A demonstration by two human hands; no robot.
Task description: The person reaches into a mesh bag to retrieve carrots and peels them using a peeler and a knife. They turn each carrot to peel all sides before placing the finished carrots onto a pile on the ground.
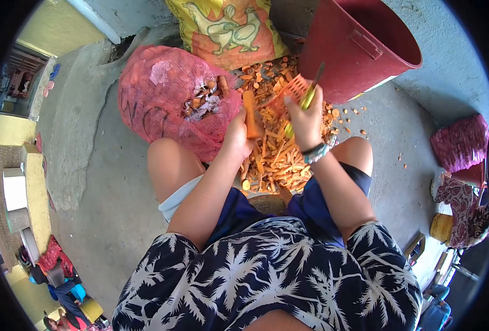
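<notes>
My left hand (238,135) is closed around an orange carrot (250,110), held upright above the pile. In my right hand (307,121) is a knife (309,95) with a yellow-green handle, its blade pointing up and away from me. An orange perforated plastic piece (293,89) shows right at the fingers of that hand, which partly cover it. Below both hands, cut carrot pieces (277,163) lie heaped on the floor between my legs, sticks and round slices mixed.
A red mesh sack (145,105) with a torn opening stands at the left, more pieces showing inside. Behind the pile are a yellow and orange sack (228,33) printed with birds and a large red bin (338,55). A purple sack (461,143) sits by the right wall.
</notes>
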